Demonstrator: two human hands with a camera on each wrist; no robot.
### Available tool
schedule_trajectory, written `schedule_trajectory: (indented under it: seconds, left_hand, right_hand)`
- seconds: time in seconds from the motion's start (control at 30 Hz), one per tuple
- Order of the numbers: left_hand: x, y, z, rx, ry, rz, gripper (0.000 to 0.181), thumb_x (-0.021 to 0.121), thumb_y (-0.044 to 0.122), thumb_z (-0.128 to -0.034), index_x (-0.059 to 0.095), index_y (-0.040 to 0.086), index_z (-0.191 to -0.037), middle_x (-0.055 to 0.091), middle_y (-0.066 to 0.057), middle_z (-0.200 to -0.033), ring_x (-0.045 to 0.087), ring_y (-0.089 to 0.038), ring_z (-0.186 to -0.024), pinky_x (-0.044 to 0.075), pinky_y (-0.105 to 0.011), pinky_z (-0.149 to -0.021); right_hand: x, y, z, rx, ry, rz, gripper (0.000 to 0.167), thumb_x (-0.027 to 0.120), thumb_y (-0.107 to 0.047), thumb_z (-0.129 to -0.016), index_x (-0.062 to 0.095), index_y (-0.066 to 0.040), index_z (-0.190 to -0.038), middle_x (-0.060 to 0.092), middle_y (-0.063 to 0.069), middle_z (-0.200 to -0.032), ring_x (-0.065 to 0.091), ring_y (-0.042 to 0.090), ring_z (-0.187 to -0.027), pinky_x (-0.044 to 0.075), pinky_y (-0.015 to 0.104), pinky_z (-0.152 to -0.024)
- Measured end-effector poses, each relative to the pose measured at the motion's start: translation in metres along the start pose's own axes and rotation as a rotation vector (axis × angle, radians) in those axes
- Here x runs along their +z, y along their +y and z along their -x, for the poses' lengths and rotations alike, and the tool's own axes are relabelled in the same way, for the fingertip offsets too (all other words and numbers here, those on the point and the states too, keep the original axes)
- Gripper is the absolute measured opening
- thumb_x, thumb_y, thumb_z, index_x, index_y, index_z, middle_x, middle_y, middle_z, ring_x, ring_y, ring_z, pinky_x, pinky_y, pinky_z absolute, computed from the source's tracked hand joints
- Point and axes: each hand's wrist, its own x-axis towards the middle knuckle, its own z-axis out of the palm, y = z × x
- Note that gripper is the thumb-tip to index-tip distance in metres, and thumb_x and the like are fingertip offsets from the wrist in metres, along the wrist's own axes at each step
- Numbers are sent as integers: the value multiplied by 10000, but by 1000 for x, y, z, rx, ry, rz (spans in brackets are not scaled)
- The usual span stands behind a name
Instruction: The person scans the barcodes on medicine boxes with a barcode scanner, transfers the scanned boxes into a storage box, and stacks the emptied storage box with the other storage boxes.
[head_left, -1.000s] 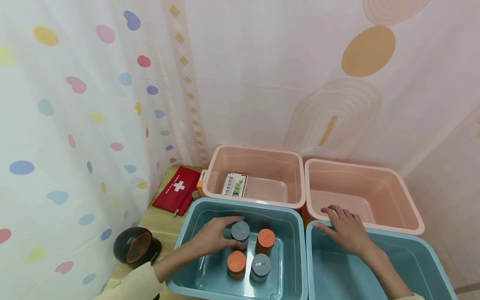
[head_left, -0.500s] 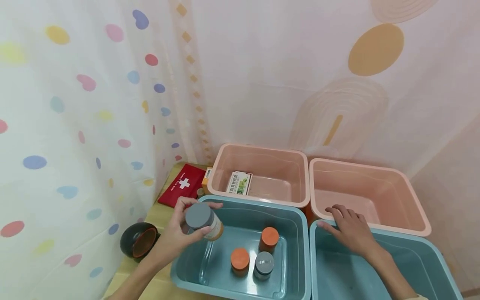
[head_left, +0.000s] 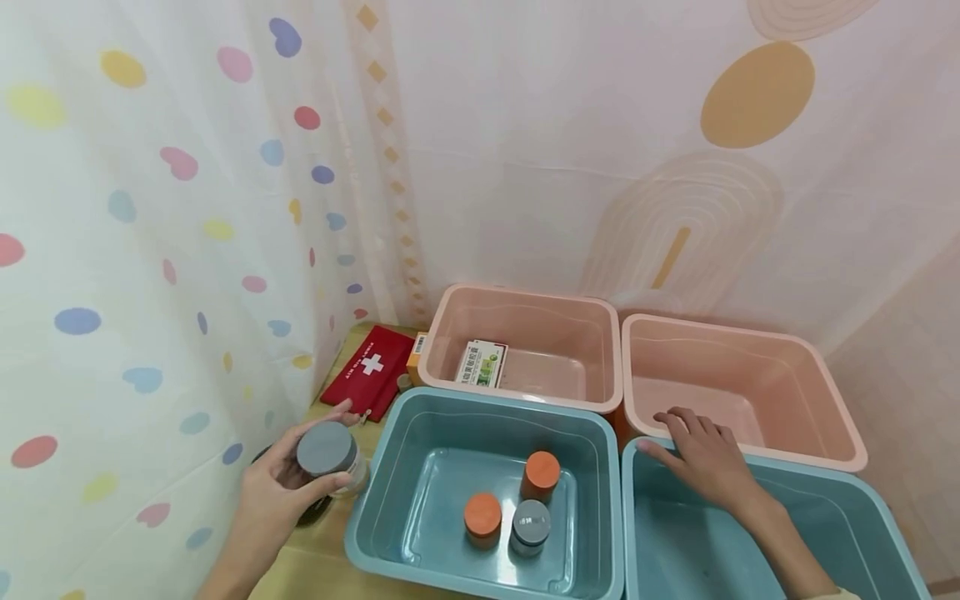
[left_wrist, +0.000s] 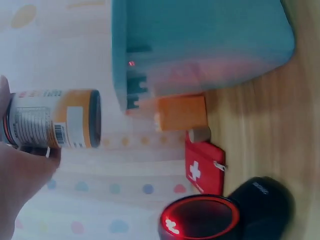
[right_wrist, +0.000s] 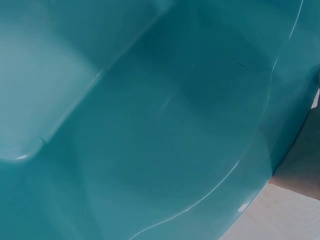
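Counter (head_left: 307, 571) by printed curtain (head_left: 525, 125): grey-lidded jar (head_left: 327, 448) gripped in left hand (head_left: 272, 490) outside blue bin (head_left: 442, 500); right hand (head_left: 705, 460), fingers relaxed, at neighbouring bin's rim; apparently carrying step, next calling for steady set-down.

We found one grey-lidded jar (head_left: 330, 455) displaced — carried by the left hand (head_left: 272, 490) out of the left blue bin (head_left: 495, 429).

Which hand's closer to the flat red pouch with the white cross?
Left. The left hand is in front and left of the red pouch; the right hand is far to its right.
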Motion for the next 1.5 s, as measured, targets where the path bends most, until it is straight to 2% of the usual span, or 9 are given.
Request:
schedule_trajectory:
  seconds: [0.13,0.37,0.6,0.73,0.83,1.0,1.1,1.3,1.5]
  left_hand:
    - [-3,-17,3,-51,93,61,617,789,-169,-907,524,-50,-1452,724,143,-1435,700,7,-1258,535,-107,-1014]
    - [-7,-45,3,-330,295,-53,653,903,60,-913,418,184,-1333,691,301,-1257,625,86,-1175,469,-65,-961]
    - [-6,-51,1,-450,388,-222,830,972,212,-863,362,136,-1419,524,86,-1395,470,-57,-1203,393,-124,-932]
    - [-1,-51,2,-467,419,-262,982,965,238,-871,254,18,-1512,430,-132,-1541,461,-243,-1324,407,-215,-995]
    - [1,-52,2,-488,433,-248,1064,947,272,-890,173,-20,-1559,304,-283,-1636,406,-416,-1438,419,-442,-1139]
    - [3,-57,4,-504,473,-198,1097,937,286,-896,123,-33,-1558,222,-361,-1657,346,-510,-1490,317,-657,-1228]
    - [4,-59,6,-499,490,-192,1071,941,281,-894,142,-18,-1542,251,-346,-1649,373,-484,-1473,340,-631,-1201]
    - [-1,-65,12,-429,475,-150,774,885,241,-961,379,71,-1521,465,-61,-1525,486,-133,-1296,436,-131,-960]
    - [-10,-68,19,-292,302,-186,641,775,193,-1051,467,89,-1603,542,55,-1606,484,216,-1290,394,10,-1024]
  right_hand:
    - [0,0,1,7,-7,5,701,657,-572,-1058,639,9,-1451,604,252,-1447,580,508,-1283,448,741,-1040]
    - [2,-1,1,7,-11,8,704,655,-573,-1059,637,8,-1456,605,256,-1454,581,515,-1288,450,745,-1042]
    - [-1,-1,1,4,-7,4,701,654,-571,-1061,635,10,-1454,600,260,-1459,577,519,-1291,447,746,-1038]
    - [0,0,1,2,-4,4,701,654,-570,-1061,635,11,-1452,598,262,-1460,576,522,-1292,446,743,-1035]
    - [0,0,2,1,-1,2,698,657,-565,-1061,634,15,-1450,598,263,-1457,577,523,-1289,445,740,-1036]
    - [0,0,1,3,-6,-1,699,654,-565,-1063,632,15,-1452,596,263,-1460,573,525,-1293,442,742,-1041]
    - [0,1,1,3,-10,3,702,646,-569,-1066,630,14,-1456,594,263,-1463,573,526,-1294,443,742,-1038]
    - [-1,1,0,7,-15,2,710,645,-576,-1064,624,12,-1461,591,264,-1465,568,527,-1296,436,745,-1042]
    - [-1,1,1,4,-17,-2,708,645,-573,-1066,626,14,-1461,590,267,-1463,568,526,-1294,436,741,-1038]
